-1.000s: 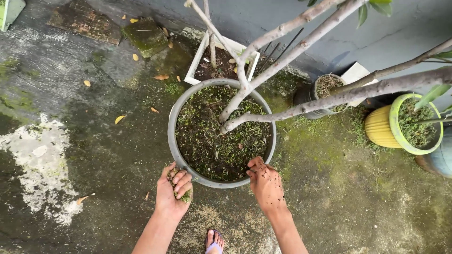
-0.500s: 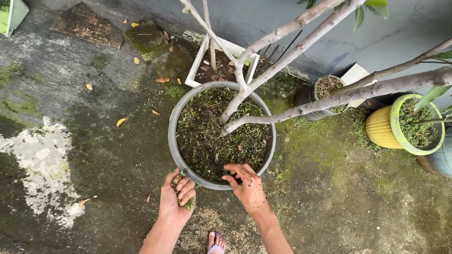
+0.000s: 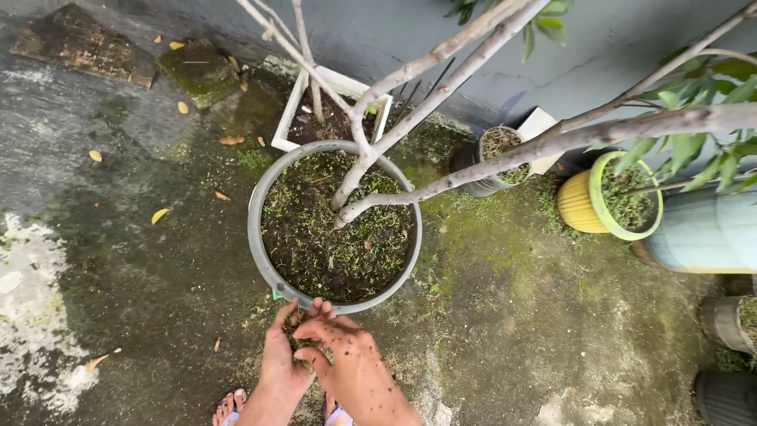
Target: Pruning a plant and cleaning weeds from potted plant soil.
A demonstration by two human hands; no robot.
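Clump of pulled weeds (image 3: 298, 341) sits pinched between both hands just below the rim of the big grey pot (image 3: 258, 244); left hand (image 3: 282, 359) cups it, soil-speckled right hand (image 3: 351, 363) presses fingers in. Mossy concrete floor (image 3: 512, 315), yellow pot (image 3: 579, 207) off right.

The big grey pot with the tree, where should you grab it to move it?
Probably the grey pot by its rim, one hand on each side, from the near side where the hands are. The trunk leans right and away, so that side looks crowded.
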